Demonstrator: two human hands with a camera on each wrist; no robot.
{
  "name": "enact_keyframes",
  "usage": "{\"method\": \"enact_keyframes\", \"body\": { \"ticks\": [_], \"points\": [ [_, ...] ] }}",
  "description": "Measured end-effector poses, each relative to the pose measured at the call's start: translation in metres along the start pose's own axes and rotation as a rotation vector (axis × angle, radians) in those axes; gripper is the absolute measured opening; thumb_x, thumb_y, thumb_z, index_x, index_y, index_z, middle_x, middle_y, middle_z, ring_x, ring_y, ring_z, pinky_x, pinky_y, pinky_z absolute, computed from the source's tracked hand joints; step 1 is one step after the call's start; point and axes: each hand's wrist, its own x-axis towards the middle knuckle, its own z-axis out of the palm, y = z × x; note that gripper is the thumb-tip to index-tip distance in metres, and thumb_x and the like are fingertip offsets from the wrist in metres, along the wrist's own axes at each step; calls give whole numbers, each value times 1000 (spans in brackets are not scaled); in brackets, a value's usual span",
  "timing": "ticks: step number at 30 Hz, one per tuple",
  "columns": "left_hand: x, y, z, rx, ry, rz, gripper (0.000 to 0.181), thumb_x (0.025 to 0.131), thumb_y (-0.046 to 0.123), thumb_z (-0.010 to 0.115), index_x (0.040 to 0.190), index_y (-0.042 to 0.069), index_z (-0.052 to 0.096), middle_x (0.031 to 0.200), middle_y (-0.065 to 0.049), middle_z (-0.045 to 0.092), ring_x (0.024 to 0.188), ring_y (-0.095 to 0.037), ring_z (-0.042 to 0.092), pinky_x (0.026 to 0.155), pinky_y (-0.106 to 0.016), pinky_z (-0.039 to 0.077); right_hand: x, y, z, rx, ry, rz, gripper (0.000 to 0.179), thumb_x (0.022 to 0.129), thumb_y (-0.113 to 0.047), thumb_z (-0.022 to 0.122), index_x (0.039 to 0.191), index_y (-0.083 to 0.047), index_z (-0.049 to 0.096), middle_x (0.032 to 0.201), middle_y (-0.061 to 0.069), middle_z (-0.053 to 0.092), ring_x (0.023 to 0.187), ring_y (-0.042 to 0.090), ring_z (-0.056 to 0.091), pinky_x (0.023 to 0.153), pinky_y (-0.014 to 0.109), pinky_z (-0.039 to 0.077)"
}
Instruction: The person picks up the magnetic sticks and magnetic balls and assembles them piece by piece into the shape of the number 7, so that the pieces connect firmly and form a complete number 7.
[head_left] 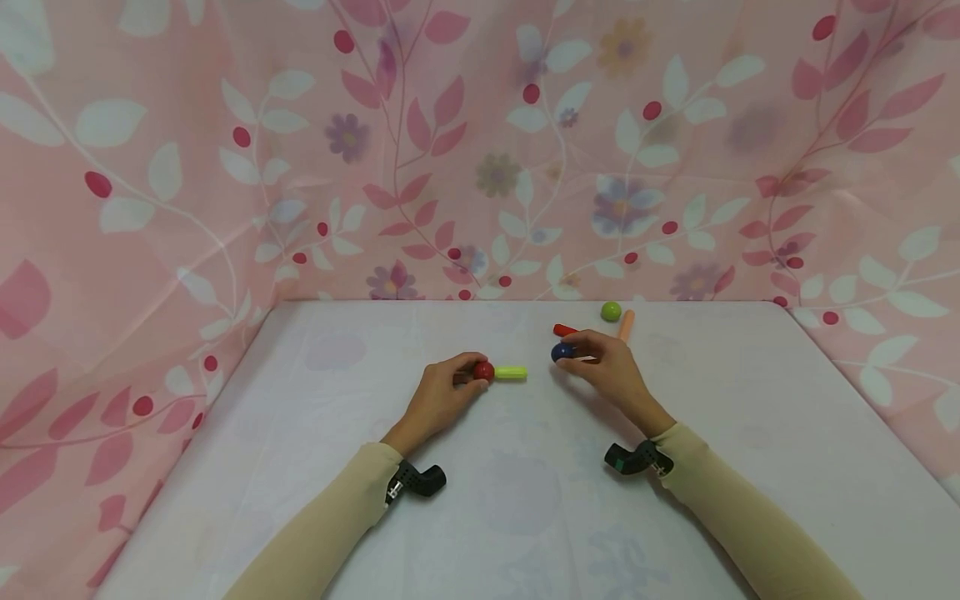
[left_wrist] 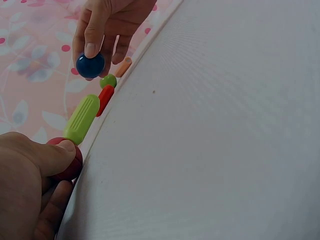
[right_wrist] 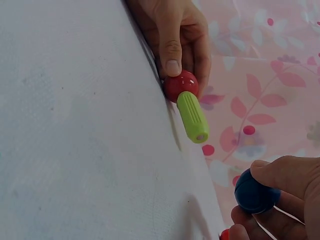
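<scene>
Beige sleeves (head_left: 330, 508) are worn on both arms, and a dark wrist camera (head_left: 427, 481) is strapped at each cuff. Just beyond, a red ball (head_left: 483, 371) is pinched between the thumb and fingers of the left hand (head_left: 442, 392). From its side towards the right hand (head_left: 611, 371), a yellow-green rod (head_left: 512, 372) is pointed, its near end touching the ball. A blue ball (head_left: 562, 353) is gripped by the right thumb and fingers, apart from the rod's free end. The rod is seemingly supported only at the red ball, so it could be knocked off by a crooked push or a twist of the left fingers. Either ball, being smooth and round, could be lost to rolling if the pinch is loosened. Past the right fingers, a red rod (head_left: 566, 331) is partly hidden and could be nudged by them; farther off, an orange rod (head_left: 627, 325) and a green ball (head_left: 611, 312) are left unheld.
</scene>
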Motion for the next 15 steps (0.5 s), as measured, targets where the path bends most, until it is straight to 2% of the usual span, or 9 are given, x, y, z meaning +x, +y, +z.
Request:
{"method": "enact_keyframes", "body": {
  "ticks": [6, 15],
  "points": [
    [0, 2, 0, -2, -1, 3, 39, 93, 10, 80, 131, 10, 70, 117, -5, 73, 102, -18, 71, 94, -36, 56, -1, -1, 3, 9, -7, 17, 34, 91, -12, 84, 121, -5, 72, 110, 10, 74, 99, 28, 72, 84, 28, 58],
    [0, 0, 0, 2, 9, -4, 39, 93, 9, 81, 130, 11, 71, 115, -4, 73, 101, -19, 71, 94, -37, 56, -2, -2, 10, 30, -23, 19, 37, 91, -15, 84, 124, -2, 71, 115, 15, 73, 103, 31, 71, 85, 23, 55]
  ]
}}
